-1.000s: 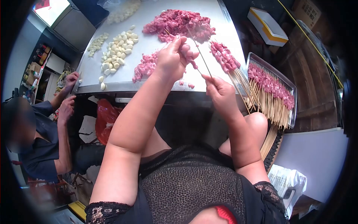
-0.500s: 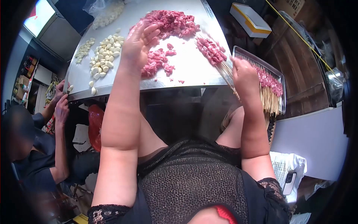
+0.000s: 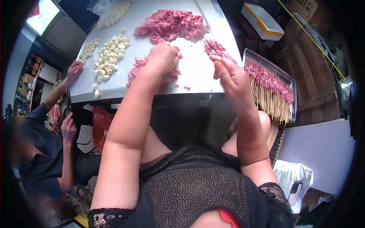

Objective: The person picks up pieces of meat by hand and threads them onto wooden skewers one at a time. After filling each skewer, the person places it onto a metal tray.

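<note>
The meat cubes are pink and red. The garlic cloves are creamy white on the shiny grey table. The skewer sticks are light tan. The box is white with a yellow edge — the dress is black, like a net.

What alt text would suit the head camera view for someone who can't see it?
A seated person's left hand rests on diced raw meat on a steel table; the right hand hovers near meat skewers. Garlic cloves lie further left.

Food-prep kitchen: steel table, diced meat, skewer tray.
</note>
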The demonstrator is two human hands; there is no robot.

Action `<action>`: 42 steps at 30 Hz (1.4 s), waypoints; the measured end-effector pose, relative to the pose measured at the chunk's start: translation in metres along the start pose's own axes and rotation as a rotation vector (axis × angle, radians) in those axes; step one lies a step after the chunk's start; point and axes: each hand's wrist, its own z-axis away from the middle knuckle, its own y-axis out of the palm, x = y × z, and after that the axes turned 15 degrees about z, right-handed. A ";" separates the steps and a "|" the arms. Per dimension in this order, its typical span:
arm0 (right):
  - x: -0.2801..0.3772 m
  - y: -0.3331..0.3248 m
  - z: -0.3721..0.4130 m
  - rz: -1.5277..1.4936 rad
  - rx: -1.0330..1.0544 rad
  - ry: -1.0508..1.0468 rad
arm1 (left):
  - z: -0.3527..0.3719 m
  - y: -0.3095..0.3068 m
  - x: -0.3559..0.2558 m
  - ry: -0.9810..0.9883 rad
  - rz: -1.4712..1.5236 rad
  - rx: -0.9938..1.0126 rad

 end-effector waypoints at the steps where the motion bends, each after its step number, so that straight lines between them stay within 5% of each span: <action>1: -0.001 0.003 -0.001 -0.146 0.086 0.060 | -0.005 0.002 0.002 -0.001 -0.006 -0.003; 5: -0.029 0.021 0.014 -0.375 0.187 0.216 | -0.002 -0.007 -0.008 -0.055 -0.031 0.042; 9: -0.042 0.028 0.022 -0.465 0.157 0.253 | 0.001 -0.020 0.009 -0.284 1.009 -0.259; 11: -0.046 0.035 0.020 -0.238 0.074 0.079 | 0.008 -0.031 0.008 -0.405 1.483 -0.267; 16: -0.037 0.030 0.016 -0.116 0.082 0.075 | 0.018 -0.028 0.014 -0.435 1.906 -0.190; 24: -0.040 0.039 0.014 -0.033 0.020 -0.153 | 0.019 -0.025 0.005 -0.409 1.781 -0.394; 42: -0.031 0.054 0.014 -0.015 0.049 -0.116 | 0.035 -0.032 0.002 -0.385 1.885 -0.359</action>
